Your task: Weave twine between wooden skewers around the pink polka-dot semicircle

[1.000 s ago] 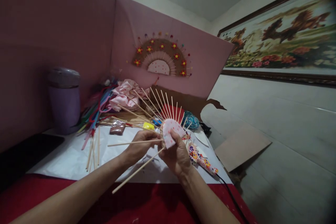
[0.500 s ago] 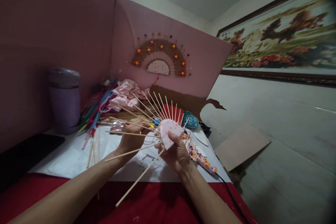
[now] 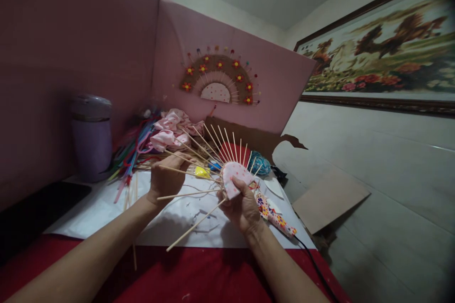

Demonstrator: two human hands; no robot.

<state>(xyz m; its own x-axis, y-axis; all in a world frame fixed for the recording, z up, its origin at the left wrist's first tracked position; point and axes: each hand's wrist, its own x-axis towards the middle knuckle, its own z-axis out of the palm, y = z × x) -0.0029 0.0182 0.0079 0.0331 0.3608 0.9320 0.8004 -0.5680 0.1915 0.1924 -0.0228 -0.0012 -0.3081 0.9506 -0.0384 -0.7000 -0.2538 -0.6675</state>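
My right hand (image 3: 245, 206) grips a half-round piece covered in pink spotted cloth (image 3: 234, 177), its thumb pressed on the front. Thin wooden sticks (image 3: 194, 229) fan out from the curved edge of this piece. My left hand (image 3: 168, 177) is closed, on the left of the fan among the sticks, near their outer part; what its fingers hold, if anything, is too small to make out. Beyond the fan, a similar half-round fan with red and yellow flowers (image 3: 220, 64) is fixed to the pink board.
A purple tumbler (image 3: 91, 142) stands at the left, beside colourful pipe cleaners (image 3: 133, 154). Behind the hands lie pink cloth (image 3: 170, 128), a blue yarn ball (image 3: 260, 163) and a yellow packet (image 3: 202, 172). A flower-patterned tool (image 3: 275, 218) with a black cord lies at the right.
My left hand has moved left and slightly up, away from the cloth-covered piece. The fan and my right hand have shifted slightly right. The yellow packet is now more exposed.
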